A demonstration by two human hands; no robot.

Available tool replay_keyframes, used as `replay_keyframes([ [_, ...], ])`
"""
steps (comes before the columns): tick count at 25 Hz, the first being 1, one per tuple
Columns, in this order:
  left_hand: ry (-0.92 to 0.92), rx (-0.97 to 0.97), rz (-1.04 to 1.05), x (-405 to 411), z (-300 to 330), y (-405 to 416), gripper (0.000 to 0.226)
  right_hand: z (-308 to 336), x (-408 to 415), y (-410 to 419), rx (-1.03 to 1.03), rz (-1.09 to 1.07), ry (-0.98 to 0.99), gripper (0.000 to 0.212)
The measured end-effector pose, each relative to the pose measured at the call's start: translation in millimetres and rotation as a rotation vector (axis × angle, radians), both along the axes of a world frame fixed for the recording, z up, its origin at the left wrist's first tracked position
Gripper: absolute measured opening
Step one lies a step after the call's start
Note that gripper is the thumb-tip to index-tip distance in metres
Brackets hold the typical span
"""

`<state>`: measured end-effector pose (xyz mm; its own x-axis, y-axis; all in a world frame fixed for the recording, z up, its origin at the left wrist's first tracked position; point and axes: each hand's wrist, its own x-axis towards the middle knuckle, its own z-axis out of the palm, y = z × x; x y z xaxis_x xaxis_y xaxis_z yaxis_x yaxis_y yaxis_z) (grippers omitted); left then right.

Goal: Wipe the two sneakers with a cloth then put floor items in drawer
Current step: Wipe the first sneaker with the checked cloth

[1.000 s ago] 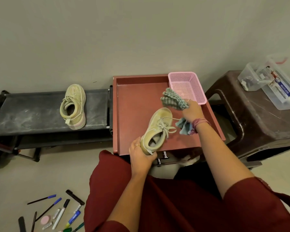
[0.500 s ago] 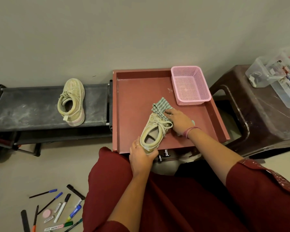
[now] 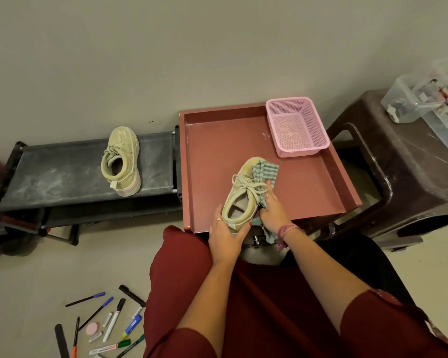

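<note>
Since a second ago the right hand (image 3: 270,213) has dropped, fingers pressing the checked cloth (image 3: 264,173) onto the sneaker (image 3: 243,195) at centre frame; left hand (image 3: 226,235) fingers clamp its heel. No label legible.

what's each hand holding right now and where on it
Left hand grips the sneaker at its heel; right hand presses the checked cloth against the sneaker's side.

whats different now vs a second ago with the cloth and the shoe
The right hand brought the checked cloth down from above the sneaker onto its right side, then slid back toward the heel, with the cloth now draped over the toe. The left hand kept gripping the heel over the red drawer. The other sneaker, pink basket and pens stayed put.
</note>
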<state>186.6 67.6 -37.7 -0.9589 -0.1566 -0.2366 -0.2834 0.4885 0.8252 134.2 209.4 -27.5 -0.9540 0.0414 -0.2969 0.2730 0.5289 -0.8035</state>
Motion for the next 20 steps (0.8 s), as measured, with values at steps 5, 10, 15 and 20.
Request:
replay_keyframes([
  [5,0.011,-0.029,-0.124,0,10,-8,0.092,2,19,-13,-0.107,-0.058,-0.04,0.079],
  [10,0.074,-0.047,-0.179,-1,9,-12,0.086,13,44,-6,-0.293,-0.133,-0.148,0.059],
  [15,0.193,-0.003,-0.262,2,13,-6,0.069,26,60,27,-0.378,-0.109,-0.297,0.049],
  [20,0.246,-0.072,-0.192,0,20,-8,0.029,48,59,33,-0.728,-0.488,-0.262,0.045],
])
